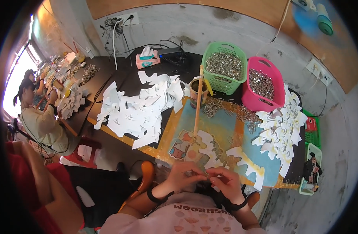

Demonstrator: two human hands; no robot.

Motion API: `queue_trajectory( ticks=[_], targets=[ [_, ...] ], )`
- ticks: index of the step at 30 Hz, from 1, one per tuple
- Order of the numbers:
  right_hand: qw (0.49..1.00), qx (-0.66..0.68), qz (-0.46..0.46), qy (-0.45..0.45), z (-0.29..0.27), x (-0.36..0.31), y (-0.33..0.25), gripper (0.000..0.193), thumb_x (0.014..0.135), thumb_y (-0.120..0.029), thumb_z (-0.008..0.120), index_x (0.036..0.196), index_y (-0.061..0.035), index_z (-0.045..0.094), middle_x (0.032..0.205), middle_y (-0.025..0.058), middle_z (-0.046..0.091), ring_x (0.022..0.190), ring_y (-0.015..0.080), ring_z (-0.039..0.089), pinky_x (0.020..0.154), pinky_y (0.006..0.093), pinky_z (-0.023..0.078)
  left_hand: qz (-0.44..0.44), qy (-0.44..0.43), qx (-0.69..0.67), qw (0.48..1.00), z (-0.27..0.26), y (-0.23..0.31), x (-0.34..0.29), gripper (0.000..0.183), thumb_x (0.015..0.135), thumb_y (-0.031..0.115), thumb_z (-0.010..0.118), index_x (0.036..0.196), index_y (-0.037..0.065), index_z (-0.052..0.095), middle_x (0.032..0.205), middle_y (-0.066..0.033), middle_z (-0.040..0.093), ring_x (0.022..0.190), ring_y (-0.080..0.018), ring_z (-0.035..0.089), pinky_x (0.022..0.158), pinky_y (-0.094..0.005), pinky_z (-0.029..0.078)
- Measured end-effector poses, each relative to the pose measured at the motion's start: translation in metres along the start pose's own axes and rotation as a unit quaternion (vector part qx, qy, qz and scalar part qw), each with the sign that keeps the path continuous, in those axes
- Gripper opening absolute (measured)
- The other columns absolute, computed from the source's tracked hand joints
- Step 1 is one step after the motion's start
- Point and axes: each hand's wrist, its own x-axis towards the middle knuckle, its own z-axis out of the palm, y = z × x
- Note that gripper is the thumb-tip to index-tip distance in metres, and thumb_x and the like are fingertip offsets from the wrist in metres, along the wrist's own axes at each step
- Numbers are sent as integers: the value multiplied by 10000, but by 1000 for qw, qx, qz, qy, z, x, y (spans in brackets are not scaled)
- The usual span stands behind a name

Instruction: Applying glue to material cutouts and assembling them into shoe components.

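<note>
Just above my lap, at the table's near edge, my left hand [183, 176] and my right hand [227, 182] meet fingertip to fingertip. Both are closed in a pinch, and whatever small thing lies between them is too small to name. Right beyond them lies a white jagged cut-out piece [208, 150] with several metal rings on it. To its right is another white cut-out strip [247, 165] with yellow-smeared edges. A long wooden stick [198, 105] leans against a can [195, 93] and reaches down toward a printed picture [181, 145] on the work surface.
Loose rings [214, 108] lie beside a green basket [224, 84] and a pink basket [265, 104], both full of rings. White cut-outs are heaped at left [132, 107] and right [280, 128]. Tissues [147, 58] and cables sit behind. Other people [44, 121] are at the left.
</note>
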Motion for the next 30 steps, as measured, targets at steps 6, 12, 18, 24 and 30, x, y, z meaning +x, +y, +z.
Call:
queue_trajectory(
  ticks=[6,12,18,24,30],
  targets=[
    [995,4,-66,-77,-7,2,6,256,859,60,606,1103,-8,648,990,67,618,812,100,602,675,213,518,-120,-93,-126,980,3,-3,-3,125,751,67,779,806,12,681,760,-36,681,685,-66,610,623,-220,480],
    [985,82,-93,-118,-1,-1,17,183,870,92,565,1018,1,622,930,73,580,774,117,593,635,223,508,-201,-136,-308,920,12,-8,-6,165,745,43,781,787,16,624,819,-33,673,762,-77,613,703,-224,481],
    [990,95,-101,-31,4,-4,26,72,969,-52,476,921,-19,518,836,56,529,595,95,504,539,205,423,-143,-197,-250,937,24,-4,-8,182,745,60,785,822,3,631,793,-32,647,784,-90,606,717,-226,469],
    [966,-194,-96,138,-29,6,22,174,938,-114,516,845,9,597,703,89,557,555,140,514,534,258,399,-73,94,251,961,32,-16,20,389,757,193,770,1059,22,592,922,-133,626,911,-304,613,759,-383,484],
    [944,-297,-99,101,-9,25,5,200,852,-111,622,1022,-7,621,848,129,574,692,262,563,640,339,459,-56,149,301,940,19,-82,74,366,790,143,723,1069,8,529,909,-160,607,884,-320,620,720,-392,491]
  ],
)
